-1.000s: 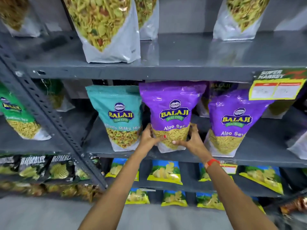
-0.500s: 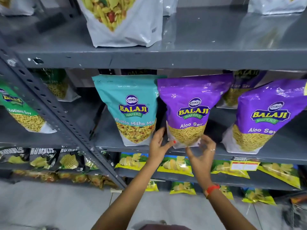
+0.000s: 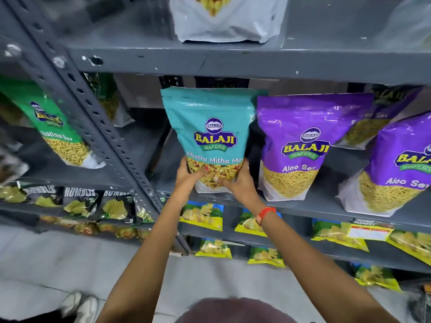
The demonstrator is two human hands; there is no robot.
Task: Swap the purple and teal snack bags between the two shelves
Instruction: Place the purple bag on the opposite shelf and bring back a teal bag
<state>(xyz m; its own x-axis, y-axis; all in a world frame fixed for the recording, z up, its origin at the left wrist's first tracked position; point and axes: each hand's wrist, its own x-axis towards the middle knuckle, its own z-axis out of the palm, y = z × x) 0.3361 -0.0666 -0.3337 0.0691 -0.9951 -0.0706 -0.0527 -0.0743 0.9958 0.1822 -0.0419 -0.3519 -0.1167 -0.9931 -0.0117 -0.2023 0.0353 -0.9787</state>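
Note:
A teal snack bag (image 3: 210, 127) stands upright at the left end of the middle grey shelf (image 3: 303, 206). My left hand (image 3: 186, 177) grips its lower left corner and my right hand (image 3: 240, 183) grips its lower right corner; a red band is on that wrist. To its right stands a purple snack bag (image 3: 300, 145), untouched. A second purple bag (image 3: 401, 164) stands further right, and another purple bag (image 3: 373, 117) stands behind them.
A slotted grey upright (image 3: 98, 122) runs diagonally left of the teal bag. A green bag (image 3: 53, 127) stands on the neighbouring rack. A white-bottomed bag (image 3: 224, 24) sits on the upper shelf. Yellow chip packets (image 3: 203, 215) and black packets (image 3: 79, 201) fill lower shelves.
Both hands let go of the middle purple bag and moved left onto the teal bag's lower corners. The view shifted left and down.

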